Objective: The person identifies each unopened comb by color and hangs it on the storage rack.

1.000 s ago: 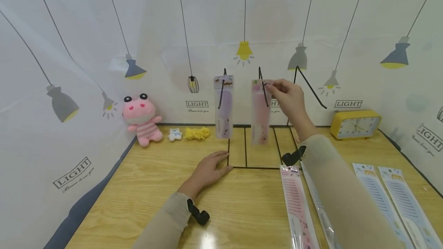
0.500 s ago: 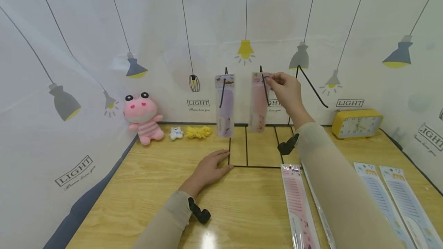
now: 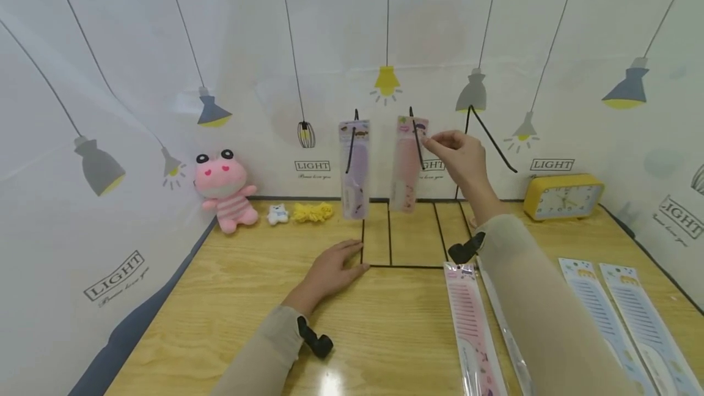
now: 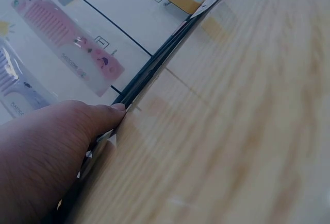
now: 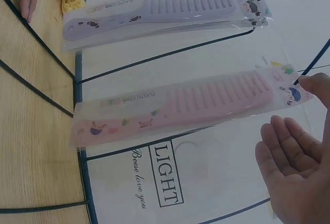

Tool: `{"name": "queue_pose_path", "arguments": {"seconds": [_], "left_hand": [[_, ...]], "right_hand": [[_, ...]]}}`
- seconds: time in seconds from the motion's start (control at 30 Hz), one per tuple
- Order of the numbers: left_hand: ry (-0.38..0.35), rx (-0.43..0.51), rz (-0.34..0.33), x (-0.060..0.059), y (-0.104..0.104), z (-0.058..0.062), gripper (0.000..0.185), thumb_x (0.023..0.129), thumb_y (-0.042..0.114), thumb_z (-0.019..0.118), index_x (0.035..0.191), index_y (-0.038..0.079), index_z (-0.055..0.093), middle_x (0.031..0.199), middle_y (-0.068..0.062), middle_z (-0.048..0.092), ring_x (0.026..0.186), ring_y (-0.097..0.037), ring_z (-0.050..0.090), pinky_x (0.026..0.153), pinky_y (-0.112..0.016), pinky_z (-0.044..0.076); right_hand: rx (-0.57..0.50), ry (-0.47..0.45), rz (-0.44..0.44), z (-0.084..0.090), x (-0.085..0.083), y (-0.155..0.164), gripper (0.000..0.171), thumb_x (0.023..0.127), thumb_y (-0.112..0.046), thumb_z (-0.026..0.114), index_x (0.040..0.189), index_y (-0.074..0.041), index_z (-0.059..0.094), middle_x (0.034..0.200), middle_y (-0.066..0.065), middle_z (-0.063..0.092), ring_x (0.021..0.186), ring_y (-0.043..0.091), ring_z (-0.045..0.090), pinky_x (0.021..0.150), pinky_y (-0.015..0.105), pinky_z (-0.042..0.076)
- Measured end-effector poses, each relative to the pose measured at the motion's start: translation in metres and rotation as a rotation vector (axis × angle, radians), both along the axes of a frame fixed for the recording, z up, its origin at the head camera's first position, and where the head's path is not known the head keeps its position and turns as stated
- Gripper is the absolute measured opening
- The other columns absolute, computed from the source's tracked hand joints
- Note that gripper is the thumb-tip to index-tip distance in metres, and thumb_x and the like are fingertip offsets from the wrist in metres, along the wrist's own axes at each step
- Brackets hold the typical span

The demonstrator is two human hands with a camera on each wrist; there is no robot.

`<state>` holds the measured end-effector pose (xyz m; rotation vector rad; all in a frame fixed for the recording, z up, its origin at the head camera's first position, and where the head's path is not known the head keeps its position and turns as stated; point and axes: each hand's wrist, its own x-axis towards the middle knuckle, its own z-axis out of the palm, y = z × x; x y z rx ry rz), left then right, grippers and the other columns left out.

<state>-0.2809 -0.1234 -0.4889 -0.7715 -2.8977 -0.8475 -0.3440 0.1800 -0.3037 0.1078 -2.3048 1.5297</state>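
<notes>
Head view, right hand [image 3: 461, 154] released, fingers loose beside hanging pink comb [image 3: 407, 164], left hand [image 3: 332, 271] flat on desk [image 3: 231, 298].

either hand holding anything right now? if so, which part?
Nothing is held. The right hand is open beside the top of the pink comb pack hanging on its hook, fingers clear of it. The left hand rests flat on the table.

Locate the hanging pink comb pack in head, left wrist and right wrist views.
Head: pink comb pack hangs at centre, just left of the right hand.
Left wrist: upper left, lying diagonally, above the left hand.
Right wrist: across the middle.
Shared landmark: purple comb pack hanging beside it.
</notes>
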Motion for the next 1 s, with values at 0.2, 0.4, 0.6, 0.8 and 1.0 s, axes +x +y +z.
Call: {"name": "queue_pose_path", "arguments": {"seconds": [0.2, 0.4, 0.6, 0.8, 1.0], "left_hand": [[-0.005, -0.019, 0.008, 0.0, -0.002, -0.003, 0.065, 0.099, 0.054, 0.057, 0.152, 0.017, 0.047, 0.157, 0.0, 0.042, 0.145, -0.025, 0.037, 0.118, -0.047, 0.032], [-0.004, 0.0, 0.011, 0.0, -0.002, -0.001, 0.064, 0.099, 0.053, 0.058, 0.152, 0.016, 0.048, 0.157, 0.0, 0.042, 0.145, -0.025, 0.036, 0.119, -0.047, 0.031], [-0.008, -0.002, 0.018, 0.001, -0.001, -0.002, 0.064, 0.099, 0.053, 0.058, 0.151, 0.017, 0.049, 0.156, 0.001, 0.043, 0.145, -0.025, 0.037, 0.118, -0.047, 0.031], [-0.014, -0.009, 0.018, 0.002, -0.001, -0.002, 0.064, 0.099, 0.053, 0.058, 0.152, 0.017, 0.048, 0.157, 0.001, 0.042, 0.145, -0.024, 0.036, 0.119, -0.046, 0.031], [-0.021, 0.014, 0.017, 0.002, 0.0, 0.0, 0.064, 0.099, 0.051, 0.059, 0.152, 0.017, 0.047, 0.157, 0.0, 0.042, 0.146, -0.024, 0.035, 0.119, -0.047, 0.03]], "right_hand": [[0.035, -0.013, 0.039, -0.009, 0.015, 0.003, 0.066, 0.081, -0.068, 0.072, 0.114, -0.012, 0.069, 0.112, 0.006, 0.07, 0.104, 0.02, 0.061, 0.092, 0.042, 0.049], [0.04, 0.008, 0.057, -0.017, 0.028, 0.01, 0.064, 0.08, -0.067, 0.073, 0.113, -0.013, 0.069, 0.111, 0.005, 0.071, 0.102, 0.017, 0.063, 0.09, 0.038, 0.05], [0.084, -0.008, 0.054, -0.026, 0.044, 0.018, 0.061, 0.082, -0.067, 0.072, 0.113, -0.014, 0.07, 0.111, 0.003, 0.073, 0.102, 0.016, 0.065, 0.09, 0.037, 0.05], [0.033, -0.061, 0.124, -0.041, 0.062, 0.026, 0.056, 0.086, -0.06, 0.072, 0.118, -0.013, 0.068, 0.114, 0.003, 0.07, 0.105, 0.016, 0.063, 0.09, 0.032, 0.051], [0.104, -0.079, 0.157, -0.064, 0.079, 0.034, 0.048, 0.092, -0.055, 0.068, 0.118, -0.015, 0.069, 0.115, 0.002, 0.07, 0.105, 0.015, 0.063, 0.085, 0.028, 0.052]]}}
